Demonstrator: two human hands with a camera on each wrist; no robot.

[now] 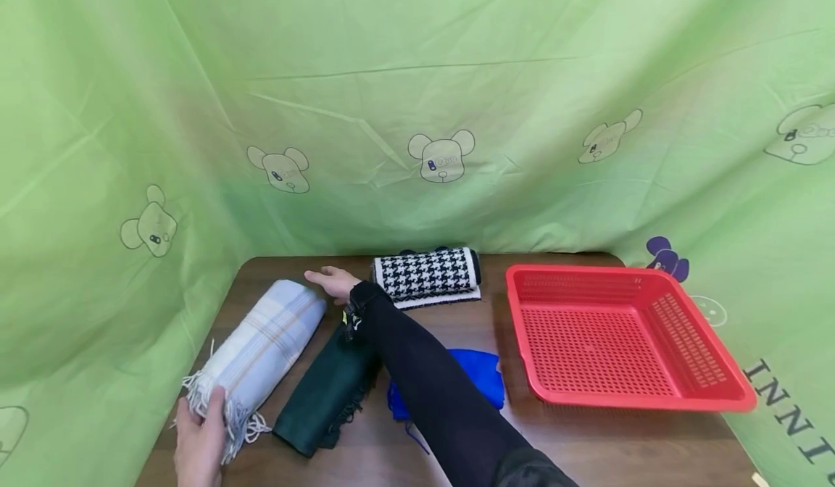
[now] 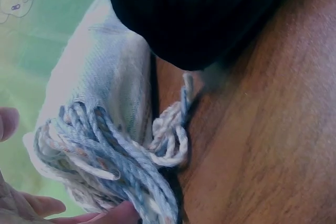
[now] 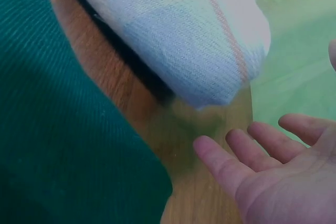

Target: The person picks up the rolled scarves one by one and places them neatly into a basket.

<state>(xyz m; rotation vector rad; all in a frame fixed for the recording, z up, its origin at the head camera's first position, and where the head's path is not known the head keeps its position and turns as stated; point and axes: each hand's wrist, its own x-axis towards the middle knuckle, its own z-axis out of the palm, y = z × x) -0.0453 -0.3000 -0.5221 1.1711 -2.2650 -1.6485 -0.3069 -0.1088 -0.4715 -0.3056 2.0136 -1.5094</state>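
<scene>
Both released: left hand (image 1: pixel 199 440) at plaid scarf (image 1: pixel 264 342), right hand (image 1: pixel 334 284) beside far end; backdrop (image 1: pixel 457 96) reads "INNI".

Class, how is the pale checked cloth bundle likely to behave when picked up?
The pale checked cloth bundle would probably squash and may sag, as its woven fabric looks soft. Its fringe will likely dangle, since it spills loosely onto the table. The bundle may loosen if lifted by one edge, as no tie shows.

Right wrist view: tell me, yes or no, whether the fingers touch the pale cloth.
No, tabletop shows between the fingers of the right hand and the pale cloth.
</scene>
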